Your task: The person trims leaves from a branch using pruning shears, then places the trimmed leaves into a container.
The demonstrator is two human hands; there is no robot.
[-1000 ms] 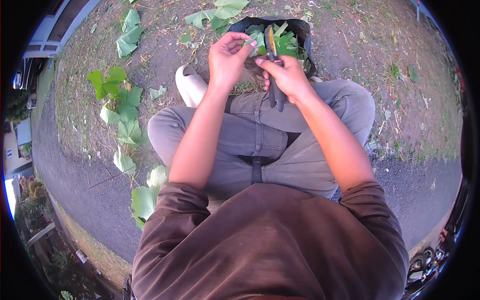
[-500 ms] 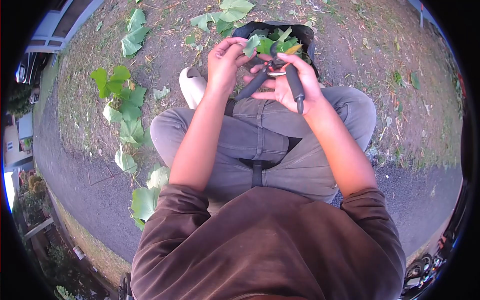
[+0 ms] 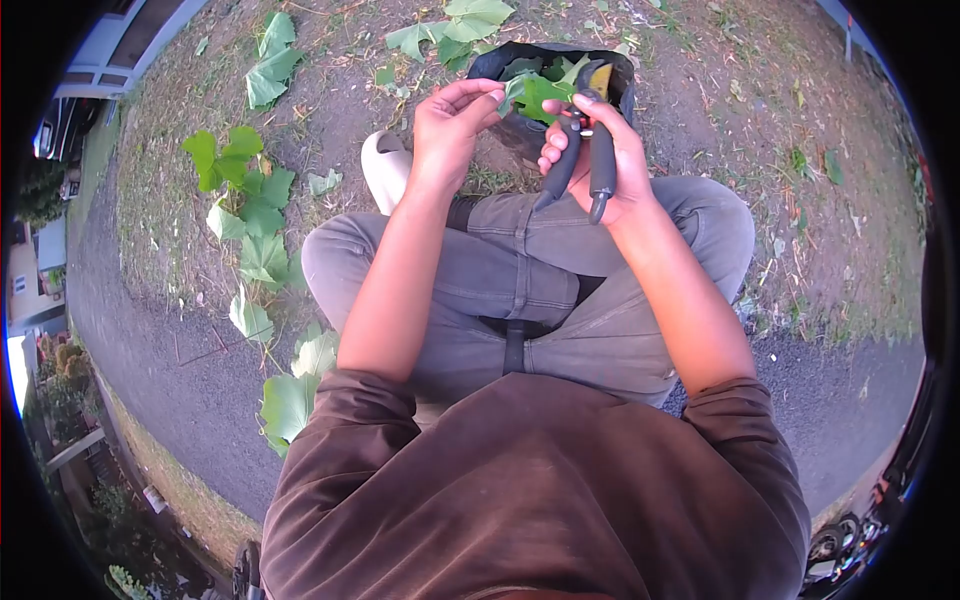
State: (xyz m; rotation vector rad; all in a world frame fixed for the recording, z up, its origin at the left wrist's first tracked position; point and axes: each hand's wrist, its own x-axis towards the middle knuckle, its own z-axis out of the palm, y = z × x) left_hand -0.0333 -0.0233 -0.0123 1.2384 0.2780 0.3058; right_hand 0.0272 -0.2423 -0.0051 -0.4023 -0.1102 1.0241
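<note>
My right hand (image 3: pixel 625 172) is wrapped round a pair of pruning shears (image 3: pixel 602 162) with dark grips, its blades pointing away from me over the bag. The two handles stand close together. Between the thumb and fingertips of my left hand (image 3: pixel 450 130) is the edge of a green leaf (image 3: pixel 513 92), above the bag's near left rim. A black bag (image 3: pixel 520 135) stands open on the ground beyond my crossed legs. Green leaves (image 3: pixel 545 98) show in its mouth, partly hidden by my right hand and the shears.
A trailing vine with broad leaves (image 3: pixel 262 220) lies on the ground to my left. More cut leaves (image 3: pixel 450 30) are beyond the bag. A pale shoe (image 3: pixel 385 170) sits by my left knee. Behind the grass strip runs grey asphalt (image 3: pixel 150 340).
The fingers of my right hand have closed round the shears, and the handles have come together. The shears have turned more upright. My left hand has barely moved.
</note>
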